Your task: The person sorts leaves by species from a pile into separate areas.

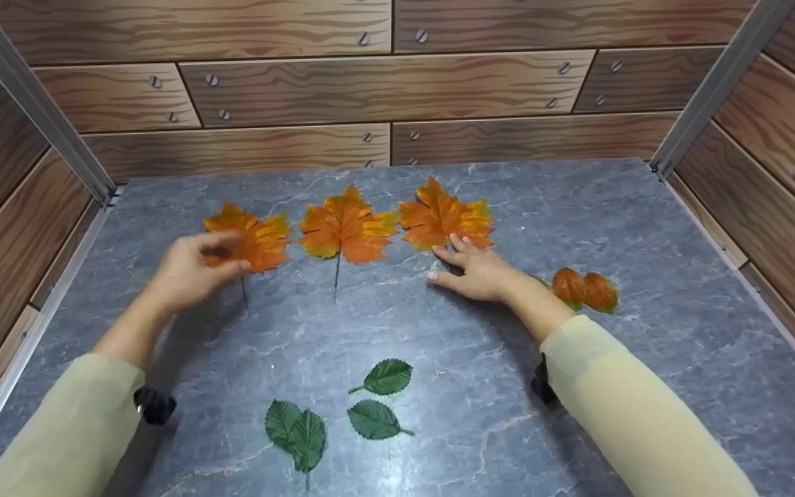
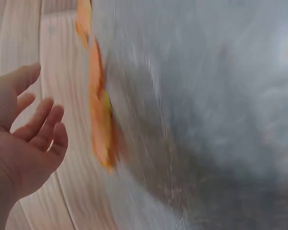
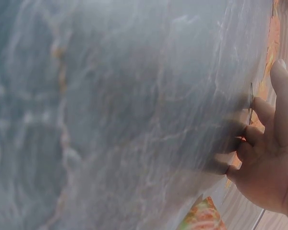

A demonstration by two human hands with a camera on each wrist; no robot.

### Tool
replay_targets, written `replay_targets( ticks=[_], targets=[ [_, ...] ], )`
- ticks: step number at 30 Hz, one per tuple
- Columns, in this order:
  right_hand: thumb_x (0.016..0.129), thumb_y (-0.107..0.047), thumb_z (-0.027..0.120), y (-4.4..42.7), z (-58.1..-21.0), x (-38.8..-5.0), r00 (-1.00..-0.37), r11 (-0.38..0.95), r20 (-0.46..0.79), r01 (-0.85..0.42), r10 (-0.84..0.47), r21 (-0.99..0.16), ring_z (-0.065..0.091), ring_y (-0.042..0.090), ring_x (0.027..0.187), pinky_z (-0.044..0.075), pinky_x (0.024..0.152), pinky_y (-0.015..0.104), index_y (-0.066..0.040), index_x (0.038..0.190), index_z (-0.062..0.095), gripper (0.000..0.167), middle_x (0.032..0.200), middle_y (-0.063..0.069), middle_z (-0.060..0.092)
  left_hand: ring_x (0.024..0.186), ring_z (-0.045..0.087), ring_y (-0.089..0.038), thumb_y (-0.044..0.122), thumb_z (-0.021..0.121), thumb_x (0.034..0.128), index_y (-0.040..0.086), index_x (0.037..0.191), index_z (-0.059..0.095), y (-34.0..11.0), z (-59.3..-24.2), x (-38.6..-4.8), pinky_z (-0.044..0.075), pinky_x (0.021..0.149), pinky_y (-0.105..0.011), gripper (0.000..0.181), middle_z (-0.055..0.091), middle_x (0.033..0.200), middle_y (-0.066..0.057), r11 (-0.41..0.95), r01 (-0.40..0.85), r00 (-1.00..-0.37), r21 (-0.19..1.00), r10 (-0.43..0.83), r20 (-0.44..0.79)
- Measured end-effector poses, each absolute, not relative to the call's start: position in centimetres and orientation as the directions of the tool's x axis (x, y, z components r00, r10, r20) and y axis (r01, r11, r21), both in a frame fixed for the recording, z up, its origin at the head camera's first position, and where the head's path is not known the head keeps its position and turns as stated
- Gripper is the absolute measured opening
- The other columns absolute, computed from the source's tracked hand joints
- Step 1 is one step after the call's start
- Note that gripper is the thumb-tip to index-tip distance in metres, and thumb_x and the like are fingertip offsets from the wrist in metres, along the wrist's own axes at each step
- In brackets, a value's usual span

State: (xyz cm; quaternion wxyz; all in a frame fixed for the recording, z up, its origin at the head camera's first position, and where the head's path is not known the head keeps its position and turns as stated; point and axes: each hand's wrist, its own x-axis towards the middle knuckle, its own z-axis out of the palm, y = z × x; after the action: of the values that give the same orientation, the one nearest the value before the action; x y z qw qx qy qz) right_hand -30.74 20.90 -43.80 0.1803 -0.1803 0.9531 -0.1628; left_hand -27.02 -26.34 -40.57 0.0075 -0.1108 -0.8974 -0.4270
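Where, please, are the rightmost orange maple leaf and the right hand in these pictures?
Rightmost orange maple leaf [image 1: 444, 215]: head view, middle of its blade.
Right hand [image 1: 475, 271]: head view, back of the hand.

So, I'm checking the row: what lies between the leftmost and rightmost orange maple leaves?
Another orange maple leaf with its dark stem; the head view shows it lying there.

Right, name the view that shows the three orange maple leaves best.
The head view: all three orange maple leaves lie spread there, faces mostly visible. Both wrist views show only parts, nearly edge-on.
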Motion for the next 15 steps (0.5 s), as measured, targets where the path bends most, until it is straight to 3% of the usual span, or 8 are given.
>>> replay_targets(
  ticks=[3,9,15],
  targets=[
    [0.106,-0.068,0.044,21.0,-43.7,-30.7,-0.872,0.882,-0.279,-0.286,-0.402,-0.374,0.002,0.04,0.162,0.005,0.126,0.067,-0.025,0.169,0.028,0.078,0.177,0.014,0.004,0.105,0.069,-0.03,0.014,0.082,0.0943,0.0,0.137,0.07,-24.7,-40.4,-25.0,0.058,0.084,-0.026,0.046,0.073,0.122,-0.021,0.582,0.237,-0.954,0.778,0.289,0.074],
    [0.106,-0.069,0.044,21.1,-43.6,-30.6,-0.875,0.884,-0.274,-0.287,-0.398,-0.37,0.003,0.041,0.162,0.007,0.125,0.069,-0.025,0.17,0.027,0.079,0.177,0.014,0.004,0.1,0.07,-0.022,0.019,0.085,0.0922,0.003,0.131,0.074,-22.3,-40.2,-21.2,0.057,0.082,-0.028,0.043,0.076,0.116,-0.015,0.552,0.306,-0.904,0.776,0.425,0.054],
    [0.105,-0.071,0.043,21.0,-43.9,-30.7,-0.873,0.883,-0.282,-0.281,-0.398,-0.376,0.002,0.042,0.161,0.007,0.124,0.07,-0.026,0.17,0.026,0.081,0.177,0.014,0.002,0.102,0.072,-0.025,0.022,0.085,0.0925,0.004,0.131,0.075,-21.4,-40.4,-18.3,0.056,0.075,-0.027,0.043,0.077,0.116,-0.013,0.506,0.358,-0.855,0.785,0.516,0.057]
  ],
)
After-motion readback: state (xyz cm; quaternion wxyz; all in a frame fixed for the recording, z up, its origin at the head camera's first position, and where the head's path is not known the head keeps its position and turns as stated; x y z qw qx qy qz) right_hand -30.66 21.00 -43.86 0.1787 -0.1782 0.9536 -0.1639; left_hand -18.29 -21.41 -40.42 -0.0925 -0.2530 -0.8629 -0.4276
